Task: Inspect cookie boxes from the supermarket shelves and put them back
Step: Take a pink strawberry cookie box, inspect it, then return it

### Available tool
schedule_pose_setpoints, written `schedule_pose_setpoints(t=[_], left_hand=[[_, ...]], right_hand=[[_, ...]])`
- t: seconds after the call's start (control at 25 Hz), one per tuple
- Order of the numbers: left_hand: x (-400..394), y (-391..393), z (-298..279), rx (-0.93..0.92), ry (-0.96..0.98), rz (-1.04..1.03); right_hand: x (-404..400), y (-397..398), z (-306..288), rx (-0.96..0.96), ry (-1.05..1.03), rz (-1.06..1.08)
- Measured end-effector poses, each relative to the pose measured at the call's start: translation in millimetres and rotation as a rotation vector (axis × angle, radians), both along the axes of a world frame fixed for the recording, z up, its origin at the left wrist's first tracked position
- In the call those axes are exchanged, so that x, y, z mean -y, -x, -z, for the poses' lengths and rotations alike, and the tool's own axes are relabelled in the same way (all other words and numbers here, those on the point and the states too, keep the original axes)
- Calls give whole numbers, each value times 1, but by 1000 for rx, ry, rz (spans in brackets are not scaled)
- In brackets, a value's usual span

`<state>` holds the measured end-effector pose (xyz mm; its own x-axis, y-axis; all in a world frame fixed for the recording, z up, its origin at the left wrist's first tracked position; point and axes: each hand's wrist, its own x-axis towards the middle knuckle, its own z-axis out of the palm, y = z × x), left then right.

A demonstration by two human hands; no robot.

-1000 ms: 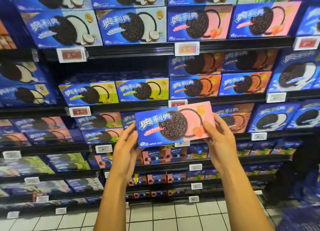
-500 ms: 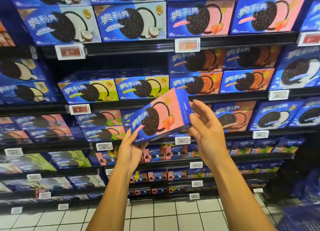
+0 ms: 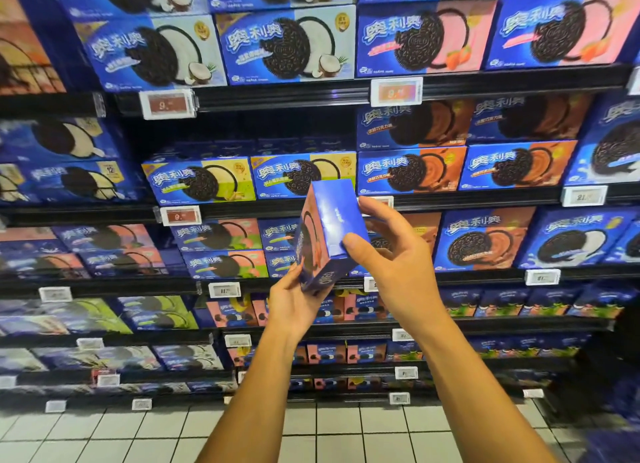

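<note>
I hold a blue and pink cookie box (image 3: pixel 327 234) in front of the shelves, turned so its blue side panel faces me and its pink front points left. My left hand (image 3: pixel 294 306) cups the box's lower end from beneath. My right hand (image 3: pixel 391 258) grips its right side, the thumb on the near blue panel and the fingers curled over the upper right edge. The box's back is hidden.
Black shelves (image 3: pixel 311 97) run across the whole view, packed with blue cookie boxes: coconut (image 3: pixel 287 45), pink (image 3: pixel 422 36), yellow-green (image 3: pixel 199 180), orange-brown (image 3: pixel 410 169). Price tags (image 3: pixel 168 104) hang on the shelf edges. White floor tiles (image 3: pixel 346 431) lie below.
The box has turned from facing me flat to end-on, its pink front swinging left. My right hand moved round to the blue side; my left hand slid under the bottom end.
</note>
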<state>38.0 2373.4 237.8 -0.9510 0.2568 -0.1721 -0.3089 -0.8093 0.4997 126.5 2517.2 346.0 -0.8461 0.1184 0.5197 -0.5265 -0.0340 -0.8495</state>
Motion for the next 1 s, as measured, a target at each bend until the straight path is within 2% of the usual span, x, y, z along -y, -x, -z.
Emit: schedule_pose_setpoints(t=[0.68,1.0], left_hand=[[2,4,3,8,25,-40],[9,3,-1,-134,43,-19]], right_hand=[[4,-2,3,36,-20,-54],[5,-9,-3,8,-175,-150]])
